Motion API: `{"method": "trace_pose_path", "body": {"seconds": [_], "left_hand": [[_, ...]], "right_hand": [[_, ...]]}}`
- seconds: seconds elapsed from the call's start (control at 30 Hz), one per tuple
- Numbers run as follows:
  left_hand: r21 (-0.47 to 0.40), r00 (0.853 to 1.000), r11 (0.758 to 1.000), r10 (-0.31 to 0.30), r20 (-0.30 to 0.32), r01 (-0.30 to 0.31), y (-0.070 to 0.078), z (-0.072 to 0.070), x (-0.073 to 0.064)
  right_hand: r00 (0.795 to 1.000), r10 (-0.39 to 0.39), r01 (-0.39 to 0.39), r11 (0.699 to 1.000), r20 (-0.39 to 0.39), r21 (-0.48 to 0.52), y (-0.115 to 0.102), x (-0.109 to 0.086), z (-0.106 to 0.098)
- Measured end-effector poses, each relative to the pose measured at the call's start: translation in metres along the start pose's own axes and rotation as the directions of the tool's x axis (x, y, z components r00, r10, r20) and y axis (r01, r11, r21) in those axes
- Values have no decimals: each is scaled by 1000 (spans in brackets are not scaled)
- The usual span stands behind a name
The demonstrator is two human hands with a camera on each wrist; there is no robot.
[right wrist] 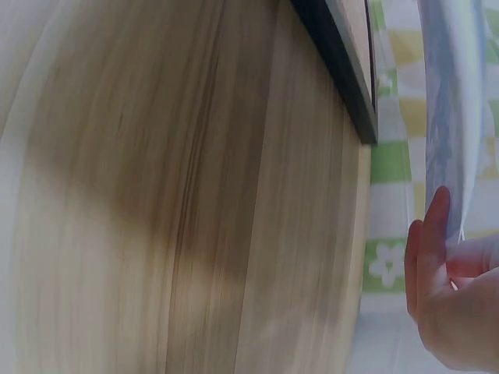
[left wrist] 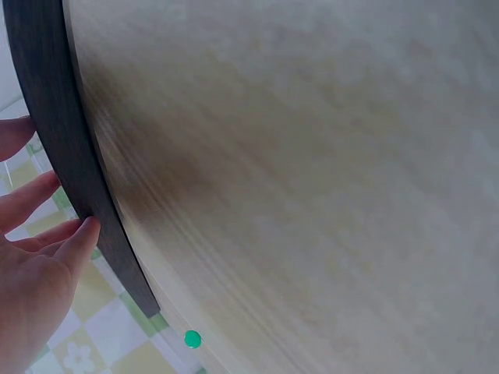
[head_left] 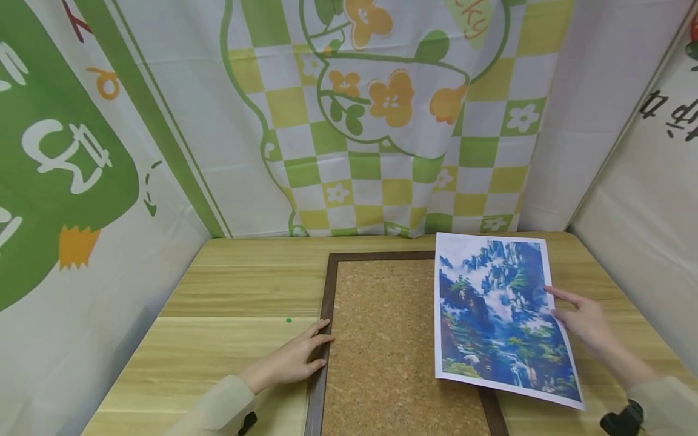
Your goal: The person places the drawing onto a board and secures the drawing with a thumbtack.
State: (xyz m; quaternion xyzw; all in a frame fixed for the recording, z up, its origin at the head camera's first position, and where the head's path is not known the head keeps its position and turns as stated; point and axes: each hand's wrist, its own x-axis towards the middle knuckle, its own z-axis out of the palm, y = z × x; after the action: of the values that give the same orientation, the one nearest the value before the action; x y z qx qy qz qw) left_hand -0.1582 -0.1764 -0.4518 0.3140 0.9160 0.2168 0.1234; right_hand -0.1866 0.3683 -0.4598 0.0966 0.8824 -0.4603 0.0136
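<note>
A cork board [head_left: 392,339] with a dark wooden frame lies on the table in front of me. My left hand [head_left: 291,358] rests its fingertips on the frame's left side; in the left wrist view several fingers touch the dark frame edge [left wrist: 74,132]. My right hand [head_left: 586,324] pinches the right edge of a printed landscape picture [head_left: 501,315] with blue mountains and waterfalls. The sheet is raised over the board's right part and hides that side of the frame. In the right wrist view the paper [right wrist: 452,101] sits between thumb and fingers.
A small green dot [head_left: 289,320] is on the wooden table [head_left: 240,290] left of the board. A checked curtain [head_left: 371,169] hangs behind the table's far edge, and printed cloth walls [head_left: 71,145] stand at both sides.
</note>
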Motion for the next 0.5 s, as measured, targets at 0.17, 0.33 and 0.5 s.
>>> {"method": "trace_pose_path", "body": {"seconds": [0.17, 0.33, 0.5], "left_hand": [[1, 1000, 1000, 3, -5, -3, 0, 0, 0], [-1, 1000, 1000, 14, -11, -14, 1, 0, 0], [-7, 1000, 1000, 1, -3, -1, 1, -1, 0]], "right_hand": [[1000, 2, -3, 997, 20, 72, -45, -25, 18], [999, 25, -30, 993, 43, 114, -64, -32, 34], [997, 12, -22, 989, 73, 148, -73, -33, 49]]}}
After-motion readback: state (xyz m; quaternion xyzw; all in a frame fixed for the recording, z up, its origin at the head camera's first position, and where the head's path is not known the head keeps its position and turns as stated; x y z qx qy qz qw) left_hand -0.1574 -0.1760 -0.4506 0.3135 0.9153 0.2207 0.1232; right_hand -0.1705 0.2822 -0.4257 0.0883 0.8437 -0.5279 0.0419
